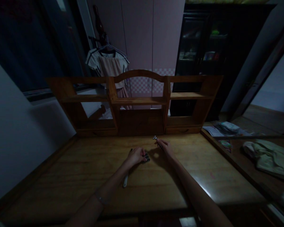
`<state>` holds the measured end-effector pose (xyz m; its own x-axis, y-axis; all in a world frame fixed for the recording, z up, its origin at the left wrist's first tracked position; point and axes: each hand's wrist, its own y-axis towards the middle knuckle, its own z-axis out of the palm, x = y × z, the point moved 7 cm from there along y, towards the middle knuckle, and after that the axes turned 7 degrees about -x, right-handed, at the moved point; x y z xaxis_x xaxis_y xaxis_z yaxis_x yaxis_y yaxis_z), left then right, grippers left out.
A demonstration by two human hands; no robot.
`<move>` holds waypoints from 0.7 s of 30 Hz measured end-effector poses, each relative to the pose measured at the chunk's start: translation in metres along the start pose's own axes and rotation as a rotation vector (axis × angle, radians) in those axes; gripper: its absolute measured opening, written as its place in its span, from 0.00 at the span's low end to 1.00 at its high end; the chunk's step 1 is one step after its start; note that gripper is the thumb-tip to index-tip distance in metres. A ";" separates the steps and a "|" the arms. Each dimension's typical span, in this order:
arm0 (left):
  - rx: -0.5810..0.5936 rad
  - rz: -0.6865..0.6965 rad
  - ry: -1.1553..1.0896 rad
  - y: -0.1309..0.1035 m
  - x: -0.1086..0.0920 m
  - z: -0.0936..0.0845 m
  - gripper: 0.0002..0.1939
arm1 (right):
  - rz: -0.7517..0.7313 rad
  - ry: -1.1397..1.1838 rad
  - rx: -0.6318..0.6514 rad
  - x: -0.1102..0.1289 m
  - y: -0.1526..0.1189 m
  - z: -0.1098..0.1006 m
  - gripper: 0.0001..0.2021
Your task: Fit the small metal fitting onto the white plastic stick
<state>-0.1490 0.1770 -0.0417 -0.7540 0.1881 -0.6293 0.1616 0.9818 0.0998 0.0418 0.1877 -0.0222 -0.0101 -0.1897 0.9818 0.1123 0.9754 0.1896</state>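
Observation:
My right hand (166,148) is closed around a slim dark-handled tool (155,138), raised a little over the desk. Its silver head, which looks like a small wrench's, points away from me. To its left, my left hand (135,155) rests low on the desk with curled fingers. Several small dark pieces (146,157) lie at those fingertips, and the fingers seem to pinch one; the dim light hides what kind they are. Beneath my left wrist lies a thin tool with a pale handle (125,182), its middle covered by the arm.
The wooden desk (85,170) has a shelf unit (138,101) along its back edge. To the right, a lower surface holds a pale green cloth (272,156) and papers (213,130). A white wall (11,135) borders the left side. Clothes (109,63) hang behind.

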 end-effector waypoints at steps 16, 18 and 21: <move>-0.002 -0.075 0.351 -0.081 0.030 -0.064 0.09 | -0.013 0.060 -0.013 -0.010 0.003 0.003 0.12; 0.014 -0.084 0.382 -0.082 0.031 -0.057 0.09 | -0.007 0.065 -0.033 -0.015 0.004 0.003 0.13; -0.027 -0.050 0.376 -0.072 0.022 -0.054 0.10 | -0.024 0.070 -0.062 -0.020 0.005 0.003 0.13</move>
<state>-0.2121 0.1116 -0.0213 -0.9423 0.1318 -0.3076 0.1059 0.9894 0.0996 0.0399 0.1967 -0.0409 0.0558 -0.2222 0.9734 0.1741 0.9621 0.2097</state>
